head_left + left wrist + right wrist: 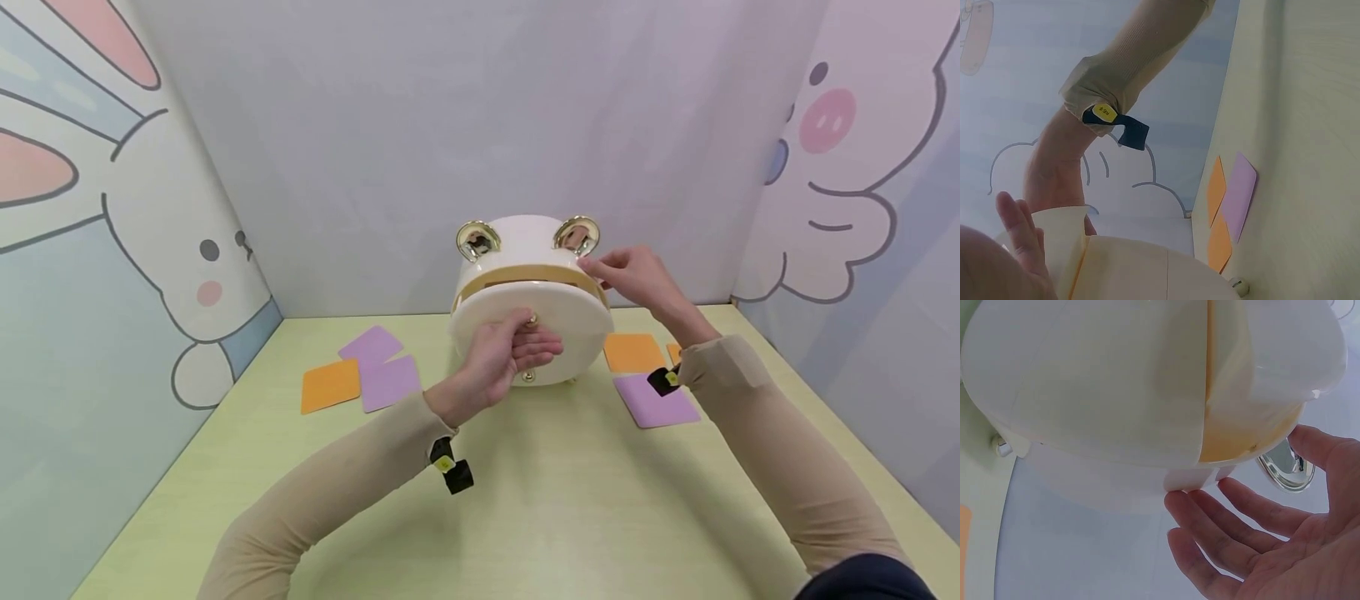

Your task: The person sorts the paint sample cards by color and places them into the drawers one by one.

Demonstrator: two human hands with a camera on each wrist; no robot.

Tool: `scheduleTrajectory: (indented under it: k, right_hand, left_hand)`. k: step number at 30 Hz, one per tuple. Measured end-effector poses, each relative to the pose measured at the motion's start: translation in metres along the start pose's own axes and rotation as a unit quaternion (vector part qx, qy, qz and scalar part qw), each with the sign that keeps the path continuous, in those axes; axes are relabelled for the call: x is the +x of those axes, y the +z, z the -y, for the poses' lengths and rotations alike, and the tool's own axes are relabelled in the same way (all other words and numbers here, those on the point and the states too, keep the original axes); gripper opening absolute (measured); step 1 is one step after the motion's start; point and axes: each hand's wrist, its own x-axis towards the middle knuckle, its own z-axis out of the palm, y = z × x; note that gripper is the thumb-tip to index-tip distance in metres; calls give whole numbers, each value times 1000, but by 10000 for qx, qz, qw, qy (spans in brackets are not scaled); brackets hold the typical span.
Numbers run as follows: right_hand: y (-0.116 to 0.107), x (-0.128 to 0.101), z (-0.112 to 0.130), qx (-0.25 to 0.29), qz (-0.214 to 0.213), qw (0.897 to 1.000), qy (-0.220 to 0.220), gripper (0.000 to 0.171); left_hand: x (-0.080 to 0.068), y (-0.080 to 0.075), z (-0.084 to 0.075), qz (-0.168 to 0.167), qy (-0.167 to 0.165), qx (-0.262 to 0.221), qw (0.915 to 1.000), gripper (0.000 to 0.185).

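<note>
A rounded white storage box stands at the table's back, with two shiny gold ears on top. Its round white front door tilts forward, leaving a gap along the upper edge. My left hand pinches the small gold knob near the door's top between thumb and index finger, other fingers straight. On the box's upper right edge, my right hand holds with its thumb below the ear and fingers on the side, as the right wrist view also shows. The box's inside is mostly hidden.
Left of the box lie two purple cards and an orange card. To its right are orange cards and a purple card on the pale table. Cartoon-printed walls enclose the sides.
</note>
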Motion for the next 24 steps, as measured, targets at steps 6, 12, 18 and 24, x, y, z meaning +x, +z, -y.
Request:
scheduleTrajectory:
  k: [6, 12, 18, 24]
  right_hand:
    - [0, 1, -1, 14, -28, 10000, -9, 69]
    - [0, 1, -1, 51, -28, 10000, 11, 68]
    - [1, 0, 0, 47, -46, 10000, 4, 65]
    - [1, 1, -1, 66, -54, 10000, 20, 66]
  left_hand:
    - [7, -1, -1, 5, 35, 59, 10000, 29]
    - [14, -2, -2, -19, 41, 29, 10000, 29]
    - [19, -3, -3, -87, -1, -44, 10000, 28]
    - [22, -3, -4, -99, 29, -89, 9999, 28]
